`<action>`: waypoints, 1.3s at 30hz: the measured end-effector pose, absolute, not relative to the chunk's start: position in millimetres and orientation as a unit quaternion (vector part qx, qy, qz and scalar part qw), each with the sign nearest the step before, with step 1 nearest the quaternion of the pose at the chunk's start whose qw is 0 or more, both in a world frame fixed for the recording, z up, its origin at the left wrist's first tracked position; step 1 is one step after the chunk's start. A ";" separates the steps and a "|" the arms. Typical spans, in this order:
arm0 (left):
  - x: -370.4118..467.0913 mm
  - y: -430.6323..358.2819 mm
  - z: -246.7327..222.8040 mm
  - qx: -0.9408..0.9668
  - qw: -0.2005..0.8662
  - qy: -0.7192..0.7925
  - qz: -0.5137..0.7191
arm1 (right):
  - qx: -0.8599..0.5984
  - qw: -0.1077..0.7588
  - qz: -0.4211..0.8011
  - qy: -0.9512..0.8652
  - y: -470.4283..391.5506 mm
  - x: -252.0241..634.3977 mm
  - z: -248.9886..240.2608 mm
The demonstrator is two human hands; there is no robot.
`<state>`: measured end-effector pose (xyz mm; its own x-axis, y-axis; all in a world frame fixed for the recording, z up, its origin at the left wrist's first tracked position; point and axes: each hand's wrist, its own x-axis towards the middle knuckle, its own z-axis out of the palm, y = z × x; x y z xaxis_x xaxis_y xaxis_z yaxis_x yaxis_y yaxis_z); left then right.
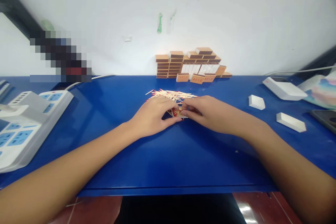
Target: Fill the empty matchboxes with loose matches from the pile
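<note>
"What's on the blue surface (157, 161)?"

"My left fingers (172, 122) grip the box (184, 117). My right fingers (193, 115) touch it; I can't tell if they pinch."

"And the matches (175, 113)?"

"Some inside. I think I'm straightening them. That needs soft pushes next."

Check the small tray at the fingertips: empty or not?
Not empty: red match heads show inside the small tray. Cannot tell how full; the left hand and right hand cover part of it.

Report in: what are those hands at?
Left hand and right hand close together at small white-rimmed tray; fingers partly hide it. Loose pile of red-tipped wooden matches just beyond. Stacked brown cardboard matchboxes farther back.
</note>
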<state>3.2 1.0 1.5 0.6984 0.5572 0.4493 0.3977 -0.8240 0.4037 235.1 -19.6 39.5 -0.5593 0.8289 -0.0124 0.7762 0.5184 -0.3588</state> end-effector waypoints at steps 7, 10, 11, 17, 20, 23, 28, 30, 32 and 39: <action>3.6 0.0 3.0 0.910 0.142 0.266 0.284 | -0.461 0.075 0.164 -0.869 -20.7 235.6 41.0; 3.5 -0.3 3.3 0.910 0.142 0.269 0.281 | -0.460 0.071 0.164 -0.870 -21.8 235.3 42.4; 3.4 -0.2 3.2 0.911 0.142 0.267 0.281 | -0.461 0.068 0.164 -0.869 -22.1 235.2 42.8; 3.5 0.7 1.3 0.914 0.135 0.261 0.281 | -0.467 0.058 0.175 -0.865 -24.0 237.2 43.6; 3.8 -0.1 1.6 0.918 0.127 0.264 0.266 | -0.473 0.050 0.170 -0.863 -26.5 239.1 44.0; 4.0 -2.1 2.8 0.924 0.109 0.271 0.247 | -0.471 0.048 0.170 -0.864 -30.1 241.4 44.5; 4.7 -4.8 4.9 0.931 0.091 0.263 0.235 | -0.465 0.054 0.153 -0.870 -32.7 245.6 43.8; 4.7 -4.6 5.0 0.933 0.090 0.257 0.237 | -0.464 0.054 0.153 -0.871 -31.6 245.7 43.4; 4.4 -3.8 4.3 0.933 0.092 0.256 0.235 | -0.464 0.058 0.158 -0.870 -29.8 244.2 43.3; 3.4 -1.3 0.7 0.922 0.099 0.270 0.258 | -0.450 0.077 0.188 -0.869 -21.6 238.1 41.7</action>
